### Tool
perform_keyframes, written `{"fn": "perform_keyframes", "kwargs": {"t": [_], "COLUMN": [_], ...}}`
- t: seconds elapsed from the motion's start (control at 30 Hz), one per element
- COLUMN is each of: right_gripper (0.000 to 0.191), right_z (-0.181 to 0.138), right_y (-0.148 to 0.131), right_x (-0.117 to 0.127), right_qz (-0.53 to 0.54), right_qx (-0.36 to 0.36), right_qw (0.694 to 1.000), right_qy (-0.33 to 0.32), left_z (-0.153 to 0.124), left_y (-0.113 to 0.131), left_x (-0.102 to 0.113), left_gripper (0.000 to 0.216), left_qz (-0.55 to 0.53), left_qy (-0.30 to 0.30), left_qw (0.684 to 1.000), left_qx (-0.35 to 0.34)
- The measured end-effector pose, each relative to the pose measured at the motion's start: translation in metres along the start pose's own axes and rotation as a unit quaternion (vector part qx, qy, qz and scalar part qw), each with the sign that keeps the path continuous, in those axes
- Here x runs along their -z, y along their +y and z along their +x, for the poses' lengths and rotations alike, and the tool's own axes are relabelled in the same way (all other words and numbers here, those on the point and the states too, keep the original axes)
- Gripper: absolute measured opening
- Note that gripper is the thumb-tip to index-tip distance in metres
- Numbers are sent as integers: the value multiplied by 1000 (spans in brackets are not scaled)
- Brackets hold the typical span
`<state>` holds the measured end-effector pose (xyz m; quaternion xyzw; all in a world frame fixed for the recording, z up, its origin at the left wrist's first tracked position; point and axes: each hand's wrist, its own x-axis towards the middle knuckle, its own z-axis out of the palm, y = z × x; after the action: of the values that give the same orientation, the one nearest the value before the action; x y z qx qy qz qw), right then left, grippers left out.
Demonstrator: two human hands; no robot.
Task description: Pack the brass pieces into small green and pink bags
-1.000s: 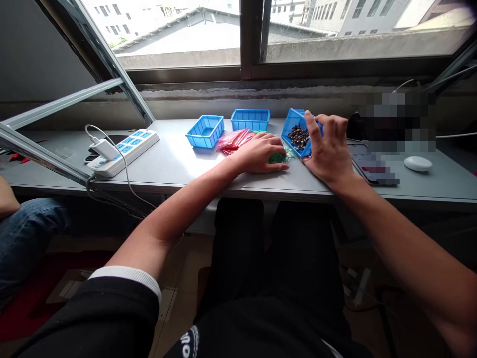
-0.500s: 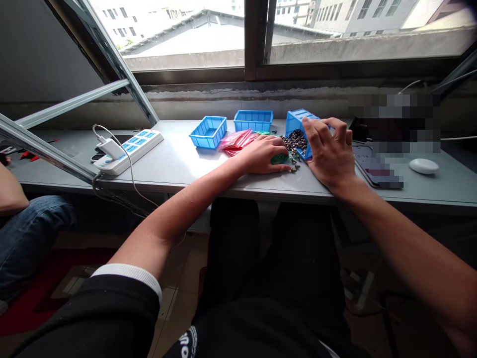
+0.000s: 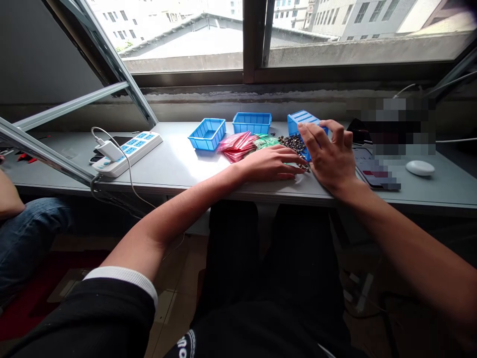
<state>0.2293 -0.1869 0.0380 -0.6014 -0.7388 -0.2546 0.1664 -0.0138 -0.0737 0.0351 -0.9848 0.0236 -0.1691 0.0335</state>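
Note:
My right hand (image 3: pixel 331 156) grips a blue plastic bin (image 3: pixel 303 117) that lies tipped on its side, its mouth toward the left. Small dark metal parts (image 3: pixel 292 142), too small to name, spill from it in a heap on the table. Fingers stretched out, my left hand (image 3: pixel 274 163) reaches over the near side of that heap and touches some of the pieces. Just behind my left hand lie green plastic bags (image 3: pixel 266 141). Beside them is a stack of red plastic bags (image 3: pixel 237 145).
Two more blue bins, one left (image 3: pixel 207 134) and one at the back (image 3: pixel 252 122), stand behind the bags. A white power strip (image 3: pixel 128 154) with a plugged-in charger lies left. On the right are a phone (image 3: pixel 376 169) and a white mouse (image 3: pixel 420 168). Another person's arm (image 3: pixel 9 199) shows far left.
My left hand has moved right and slightly nearer me, off the green bags toward the near edge of the heap. My right hand stays on the tipped bin.

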Motion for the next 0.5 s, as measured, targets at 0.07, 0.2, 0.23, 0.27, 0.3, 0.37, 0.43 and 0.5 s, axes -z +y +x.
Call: {"fn": "perform_keyframes", "kwargs": {"t": [0.07, 0.2, 0.23, 0.27, 0.3, 0.37, 0.43, 0.5], "right_gripper": [74, 73, 72, 72, 72, 72, 74, 72], "right_z": [-1, -5, -6, -6, -6, -7, -7, -7], "right_y": [3, 10, 12, 14, 17, 22, 27, 30], "right_x": [1, 2, 1, 1, 0, -1, -1, 0], "right_qz": [-2, 8, 9, 9, 7, 3, 3, 2], "right_qx": [9, 15, 15, 16, 17, 17, 14, 12], "right_qw": [1000, 1000, 1000, 1000, 1000, 1000, 1000, 1000], "right_qy": [-2, 5, 7, 8, 5, 2, 3, 15], "left_z": [1, 2, 2, 2, 2, 0, -1, -2], "left_y": [-1, -3, -4, -4, -5, -6, -8, -9], "left_x": [0, -2, -3, -4, -6, -9, -11, -13], "left_gripper": [49, 49, 48, 48, 47, 46, 45, 44], "left_qz": [4, 11, 10, 7, 2, -12, -23, -24], "left_qy": [-3, -11, -15, -16, -13, 2, 16, 22], "left_qw": [1000, 1000, 1000, 1000, 1000, 999, 999, 999], "left_qx": [4, 11, 16, 22, 27, 34, 37, 38]}}
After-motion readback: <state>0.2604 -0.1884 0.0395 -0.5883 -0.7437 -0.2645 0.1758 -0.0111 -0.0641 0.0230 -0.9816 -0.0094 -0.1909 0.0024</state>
